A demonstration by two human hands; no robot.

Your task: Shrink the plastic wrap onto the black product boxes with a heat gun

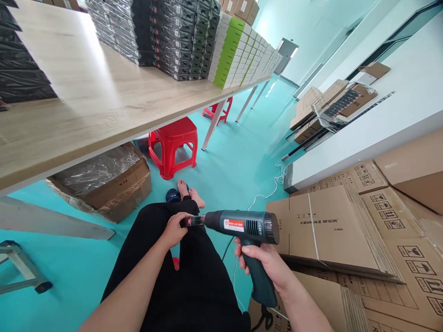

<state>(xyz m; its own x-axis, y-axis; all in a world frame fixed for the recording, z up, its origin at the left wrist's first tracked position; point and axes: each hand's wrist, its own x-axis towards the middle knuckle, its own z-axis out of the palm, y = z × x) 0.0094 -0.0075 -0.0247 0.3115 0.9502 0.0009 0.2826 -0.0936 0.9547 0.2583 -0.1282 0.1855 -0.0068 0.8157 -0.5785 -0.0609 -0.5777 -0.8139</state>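
My right hand (261, 258) is wrapped round the grip of a dark green heat gun (252, 226) with a red and white label. Its metal nozzle points left, across my lap. Just at the nozzle's end, my left hand (176, 229) has its fingers closed on a small black box (186, 222), mostly hidden by the fingers and seen edge-on. Whether nozzle and box touch I cannot tell. A dark cord leaves the bottom of the heat gun's grip.
A wooden table (138, 108) holds stacks of film-wrapped black boxes (182, 41) and white-green boxes (238, 55). Below are a red stool (175, 138) and an open carton (114, 193) with clear film. Flattened cartons (321, 226) lie right; a white cable (273, 184) crosses the floor.
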